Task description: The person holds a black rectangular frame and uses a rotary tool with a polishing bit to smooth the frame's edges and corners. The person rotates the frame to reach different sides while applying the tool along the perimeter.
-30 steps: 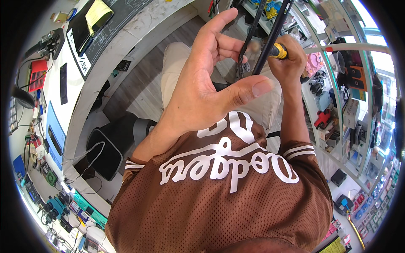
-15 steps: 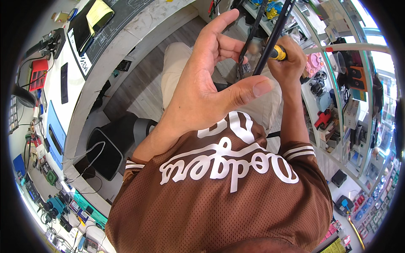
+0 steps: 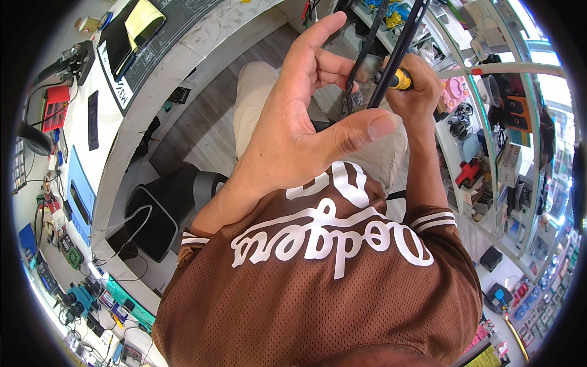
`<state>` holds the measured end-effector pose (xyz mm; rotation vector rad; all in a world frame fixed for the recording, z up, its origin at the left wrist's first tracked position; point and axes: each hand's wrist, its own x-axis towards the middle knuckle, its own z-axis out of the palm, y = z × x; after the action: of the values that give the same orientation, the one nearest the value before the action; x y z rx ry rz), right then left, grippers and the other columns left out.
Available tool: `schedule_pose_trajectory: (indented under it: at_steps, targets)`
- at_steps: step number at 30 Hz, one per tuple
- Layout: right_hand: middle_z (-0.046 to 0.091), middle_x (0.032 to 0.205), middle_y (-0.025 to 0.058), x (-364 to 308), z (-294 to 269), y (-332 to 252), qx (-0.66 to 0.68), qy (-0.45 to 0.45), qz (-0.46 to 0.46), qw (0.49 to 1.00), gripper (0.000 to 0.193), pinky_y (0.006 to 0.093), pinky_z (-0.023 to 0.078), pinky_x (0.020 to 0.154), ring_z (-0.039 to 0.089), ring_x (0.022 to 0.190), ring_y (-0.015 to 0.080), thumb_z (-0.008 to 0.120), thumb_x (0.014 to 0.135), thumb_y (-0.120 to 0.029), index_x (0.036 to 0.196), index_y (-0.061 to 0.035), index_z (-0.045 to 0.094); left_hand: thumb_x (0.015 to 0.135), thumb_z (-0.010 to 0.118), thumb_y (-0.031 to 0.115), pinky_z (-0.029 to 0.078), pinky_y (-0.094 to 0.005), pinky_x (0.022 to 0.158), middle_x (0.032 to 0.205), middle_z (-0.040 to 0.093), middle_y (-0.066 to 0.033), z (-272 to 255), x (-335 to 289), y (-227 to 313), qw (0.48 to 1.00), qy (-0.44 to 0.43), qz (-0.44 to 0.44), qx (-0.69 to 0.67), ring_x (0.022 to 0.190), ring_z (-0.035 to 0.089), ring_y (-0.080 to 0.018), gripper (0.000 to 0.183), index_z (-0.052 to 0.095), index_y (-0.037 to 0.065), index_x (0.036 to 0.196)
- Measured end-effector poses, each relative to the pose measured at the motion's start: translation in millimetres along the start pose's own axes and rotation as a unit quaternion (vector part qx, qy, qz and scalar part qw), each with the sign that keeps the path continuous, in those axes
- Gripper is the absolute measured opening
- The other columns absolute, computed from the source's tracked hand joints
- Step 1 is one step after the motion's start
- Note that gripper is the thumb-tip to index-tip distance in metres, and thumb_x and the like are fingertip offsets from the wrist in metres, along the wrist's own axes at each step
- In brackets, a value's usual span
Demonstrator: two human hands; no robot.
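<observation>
Counter (image 3: 109, 137), white, 9 to 11 o'clock: carries a red box (image 3: 57, 101) at 10 and a blue slab (image 3: 79, 168) at 9.

Your left hand (image 3: 293, 116), 12 o'clock: spread wide, palm toward the bars, index finger extended, the other fingers curled, thumb well apart. No firm grip shows; whether the fingertips touch the nearer bar, you cannot tell from this angle.

Black bars (image 3: 397, 54), two, long and slanting, 1 o'clock: lower ends close to your left thumb; upper ends run out of view.

Yellow-and-black tool (image 3: 402, 79), between 1 and 2 o'clock, just beyond the thicker bar: a blurred grey part lies before its front end, kind unclear.

Your right hand (image 3: 419, 82), between 1 and 2 o'clock: closed round that tool.

Shelving (image 3: 520, 68), 2 to 3 o'clock: stocked with mixed goods.

Risks, judged: if your left hand gives the bars little support, a push from the tool could shift them. A slip could carry its front end toward your left fingers, which lie close by. The bars partly mask the tool, so poor aim is possible.
</observation>
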<state>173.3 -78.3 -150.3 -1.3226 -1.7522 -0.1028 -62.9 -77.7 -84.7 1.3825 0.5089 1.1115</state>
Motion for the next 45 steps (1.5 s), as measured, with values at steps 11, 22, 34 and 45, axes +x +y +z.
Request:
schedule_pose_trajectory:
  at_steps: [11,22,34,45]
  targets:
    - [0.058,0.068,0.0071,-1,1,-3,-0.009,-0.008,-0.015,1.000,0.016,0.0356,0.044,0.059,0.058,0.062,0.0280,0.082,0.072,-0.008,0.077,-0.0083,0.066,0.077,0.092,0.026,0.045,-0.0368,0.101,0.109,0.064,-0.0104,-2,1,-1,0.999,-0.006,0.036,0.031,0.105,0.062,-0.0196,0.106,0.028,-0.005,0.154]
    - [0.058,0.067,0.0085,11,-4,-5,-0.012,0.026,0.008,1.000,0.017,0.0345,0.045,0.058,0.058,0.060,0.0280,0.081,0.074,-0.005,0.075,-0.0060,0.064,0.075,0.093,0.027,0.047,-0.0371,0.099,0.109,0.062,-0.0096,-3,-3,-2,0.998,-0.014,0.035,0.044,0.102,0.060,-0.0200,0.107,0.028,-0.004,0.155]
    - [0.060,0.069,0.0089,7,-4,-3,-0.003,0.025,0.006,1.000,0.017,0.0339,0.047,0.058,0.060,0.061,0.0281,0.082,0.073,-0.004,0.076,-0.0052,0.065,0.075,0.094,0.027,0.047,-0.0373,0.099,0.108,0.061,-0.0095,-1,-3,0,0.999,-0.016,0.027,0.039,0.102,0.060,-0.0201,0.107,0.029,-0.003,0.155]
    - [0.058,0.067,0.0093,9,-4,-6,-0.011,0.034,0.024,0.999,0.018,0.0339,0.046,0.058,0.058,0.060,0.0278,0.083,0.073,-0.007,0.077,-0.0049,0.065,0.080,0.086,0.040,0.045,-0.0358,0.104,0.111,0.060,-0.0090,3,-4,4,0.999,-0.005,-0.029,0.016,0.109,0.060,-0.0199,0.106,0.028,-0.003,0.157]
